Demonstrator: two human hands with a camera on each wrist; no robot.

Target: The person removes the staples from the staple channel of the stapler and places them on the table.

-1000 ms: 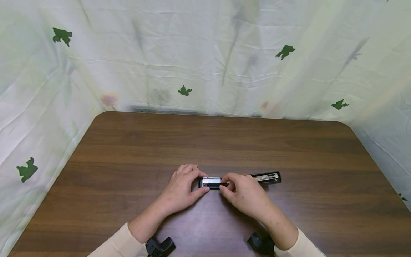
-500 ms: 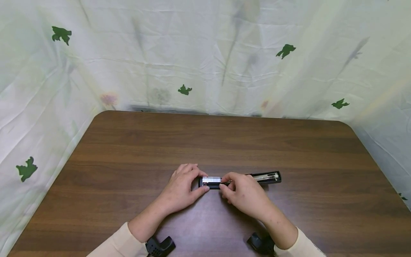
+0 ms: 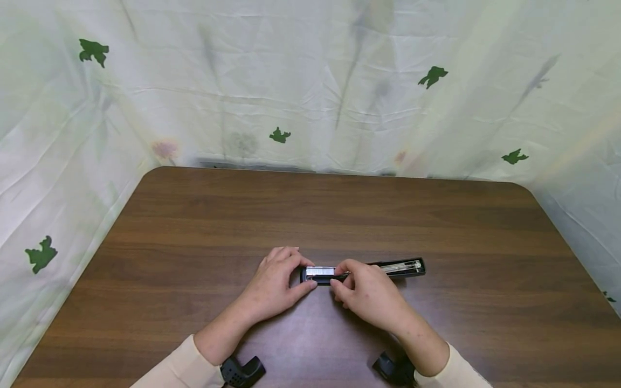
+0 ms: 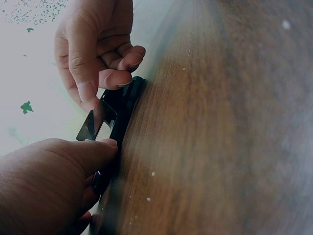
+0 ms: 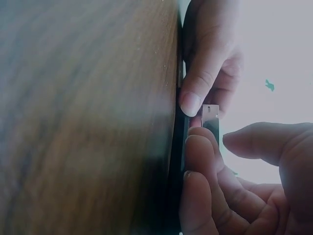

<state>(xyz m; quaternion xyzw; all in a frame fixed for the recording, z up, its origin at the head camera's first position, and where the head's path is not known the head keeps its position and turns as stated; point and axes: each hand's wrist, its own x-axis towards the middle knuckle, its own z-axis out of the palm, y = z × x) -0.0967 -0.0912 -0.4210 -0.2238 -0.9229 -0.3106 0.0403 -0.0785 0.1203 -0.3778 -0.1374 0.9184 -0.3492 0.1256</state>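
Note:
An opened black stapler (image 3: 402,268) lies lengthwise across the table, its silver magazine (image 3: 320,271) showing between the two hands. At its left end the left hand (image 3: 278,283) grips it, thumb on the near side and fingers on the far side. The right hand (image 3: 372,293) is bent over the stapler's middle and pinches there with thumb and index finger, covering that part. From the left wrist view, the metal magazine (image 4: 87,128) stands slightly raised from the black base (image 4: 128,105). In the right wrist view, several right fingers (image 5: 198,154) lie along the stapler's side.
The brown wooden table (image 3: 233,215) has rounded far corners. A pale cloth (image 3: 310,81) with green leaf-like patches hangs behind it and at both sides. Black wrist devices (image 3: 242,372) sit below both hands, close to the tabletop.
Both hands keep their places on the stapler. The right thumb and fingers shift very slightly to the left; the stapler itself stays put.

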